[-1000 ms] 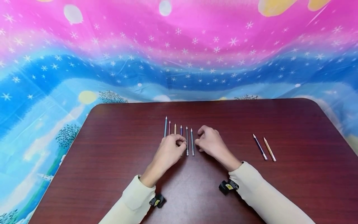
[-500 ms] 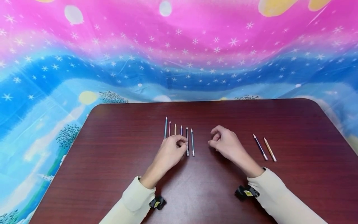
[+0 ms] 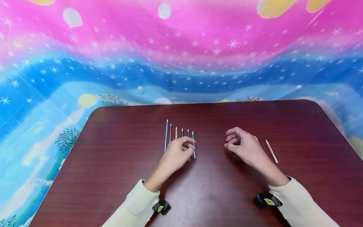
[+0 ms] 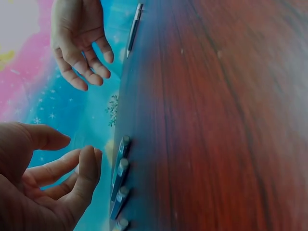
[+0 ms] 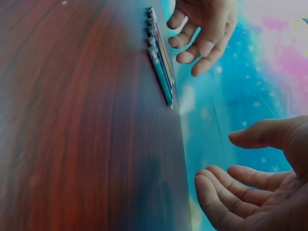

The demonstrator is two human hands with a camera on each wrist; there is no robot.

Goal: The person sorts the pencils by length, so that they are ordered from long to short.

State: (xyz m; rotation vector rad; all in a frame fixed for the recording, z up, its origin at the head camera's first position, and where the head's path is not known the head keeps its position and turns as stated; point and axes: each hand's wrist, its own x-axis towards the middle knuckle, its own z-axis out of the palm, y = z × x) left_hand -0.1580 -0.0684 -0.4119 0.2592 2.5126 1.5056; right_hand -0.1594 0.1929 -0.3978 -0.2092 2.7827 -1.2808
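Several pencils lie side by side in a row on the table, points away from me, from a long teal pencil (image 3: 166, 135) on the left to a shorter teal pencil (image 3: 193, 135) on the right. Over the near part of this row hovers my left hand (image 3: 173, 154), fingers loosely bent and holding nothing; it hides some pencil ends. My right hand (image 3: 249, 148) is in the air further right, relaxed, with thumb and fingers apart in the right wrist view. Close by it lie a light yellow pencil (image 3: 271, 151) and a dark pencil (image 3: 257, 140), mostly hidden by that hand.
The dark red-brown wooden table (image 3: 119, 164) has rounded far corners. A pink and blue snowflake cloth (image 3: 181, 47) hangs behind it and along its left side. Each cream sleeve carries a small black wrist camera (image 3: 161, 207).
My right hand has moved right, away from the row to the two separate pencils, and its fingers have loosened. My left hand has shifted slightly right over the row. The head view has shifted slightly.
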